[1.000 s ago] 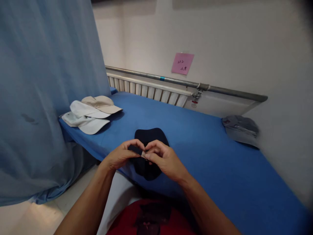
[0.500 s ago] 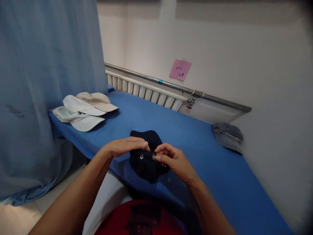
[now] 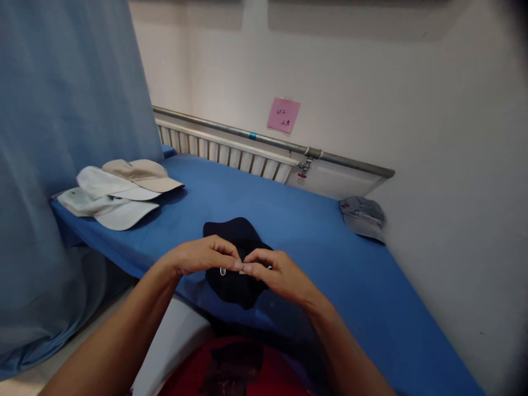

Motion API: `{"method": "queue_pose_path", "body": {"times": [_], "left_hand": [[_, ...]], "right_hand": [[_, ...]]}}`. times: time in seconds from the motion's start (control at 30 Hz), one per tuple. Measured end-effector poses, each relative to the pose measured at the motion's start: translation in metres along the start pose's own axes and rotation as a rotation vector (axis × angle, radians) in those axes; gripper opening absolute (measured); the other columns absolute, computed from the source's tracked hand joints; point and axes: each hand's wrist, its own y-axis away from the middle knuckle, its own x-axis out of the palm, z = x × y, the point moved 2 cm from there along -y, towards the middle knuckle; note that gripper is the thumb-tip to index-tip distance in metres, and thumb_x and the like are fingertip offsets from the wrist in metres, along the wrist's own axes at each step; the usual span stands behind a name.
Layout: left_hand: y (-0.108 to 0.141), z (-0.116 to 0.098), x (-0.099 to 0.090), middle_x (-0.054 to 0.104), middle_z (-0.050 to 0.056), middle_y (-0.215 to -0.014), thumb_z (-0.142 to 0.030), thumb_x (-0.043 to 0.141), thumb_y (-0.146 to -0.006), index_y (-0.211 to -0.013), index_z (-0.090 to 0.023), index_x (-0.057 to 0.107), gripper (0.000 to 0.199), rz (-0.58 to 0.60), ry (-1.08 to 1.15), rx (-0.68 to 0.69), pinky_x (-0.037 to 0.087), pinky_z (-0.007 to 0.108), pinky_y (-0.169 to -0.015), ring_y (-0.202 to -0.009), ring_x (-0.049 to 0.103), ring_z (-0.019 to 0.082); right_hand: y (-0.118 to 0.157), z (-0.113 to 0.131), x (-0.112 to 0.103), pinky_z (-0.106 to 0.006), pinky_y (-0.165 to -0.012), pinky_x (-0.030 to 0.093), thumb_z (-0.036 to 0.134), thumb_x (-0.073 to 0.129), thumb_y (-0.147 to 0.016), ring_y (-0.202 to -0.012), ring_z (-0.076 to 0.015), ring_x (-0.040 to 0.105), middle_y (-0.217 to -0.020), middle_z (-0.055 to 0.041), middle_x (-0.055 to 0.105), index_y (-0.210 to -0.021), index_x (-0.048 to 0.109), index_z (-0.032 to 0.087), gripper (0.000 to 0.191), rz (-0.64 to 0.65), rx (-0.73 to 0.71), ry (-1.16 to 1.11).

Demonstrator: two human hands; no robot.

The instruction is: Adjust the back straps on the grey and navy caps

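Note:
A dark navy cap [image 3: 237, 291] lies on the blue-covered table in front of me, its brim pointing away. Over it, the fingertips of my left hand [image 3: 206, 256] and my right hand [image 3: 278, 272] meet in a pinch. A small pale piece [image 3: 242, 270] shows between the thumbs; it seems to be part of the cap's strap, though the fingers cover most of it. Just left of the fingertips, a shiny metal ring or buckle [image 3: 223, 271] sits on the cap.
Three pale caps [image 3: 126, 213] overlap at the table's left end. A grey cap [image 3: 363, 217] rests at the far right edge. Behind the blue tabletop [image 3: 297, 220] run a radiator [image 3: 235, 157] and a metal pipe [image 3: 350, 162]. A blue curtain [image 3: 61, 110] hangs on the left.
My left fingers have come down from lying across the cap into a pinch meeting my right fingertips. The right hand has shifted slightly left in view, as has the whole scene.

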Motion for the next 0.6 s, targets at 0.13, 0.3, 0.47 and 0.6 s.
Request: {"method": "queue_pose_path", "body": {"times": [0.13,0.3,0.47,0.6], "left_hand": [[-0.002,0.0,0.004,0.058,-0.002,-0.061,-0.034,0.072,-0.073,-0.073,-0.019,0.073,0.015,-0.031,0.004,0.004,0.035,0.021,-0.055,-0.059,0.047,0.011],[-0.001,-0.003,0.003,0.057,-0.002,-0.061,-0.035,0.067,-0.077,-0.074,-0.018,0.072,0.018,-0.047,-0.018,0.032,0.034,0.021,-0.055,-0.058,0.047,0.011],[0.016,-0.003,-0.011,0.065,0.003,-0.08,-0.034,0.065,-0.08,-0.085,-0.019,0.074,0.019,-0.17,-0.106,0.113,0.042,0.022,-0.066,-0.075,0.056,0.016],[0.03,0.014,-0.013,0.066,0.001,-0.089,-0.025,0.073,-0.071,-0.106,-0.022,0.068,0.036,-0.128,0.009,0.062,0.044,0.022,-0.066,-0.077,0.058,0.016]], "right_hand": [[-0.001,0.0,0.0,-0.024,-0.054,0.032,0.032,0.06,-0.082,-0.055,-0.0091,0.043,-0.06,0.0037,0.052,-0.076,0.069,0.02,0.016,0.02,0.007,-0.057],[-0.003,-0.003,0.001,-0.024,-0.053,0.034,0.032,0.061,-0.081,-0.054,-0.009,0.044,-0.059,0.0038,0.052,-0.07,0.064,0.019,0.017,-0.009,0.019,-0.144],[-0.003,-0.009,0.001,-0.024,-0.054,0.033,0.035,0.063,-0.079,-0.058,-0.0101,0.046,-0.063,0.0025,0.054,-0.069,0.063,0.019,0.019,-0.069,0.03,-0.191],[-0.003,-0.011,0.003,-0.024,-0.053,0.032,0.035,0.062,-0.078,-0.056,-0.0097,0.044,-0.06,0.0032,0.051,-0.069,0.062,0.019,0.018,-0.075,0.03,-0.184]]}}
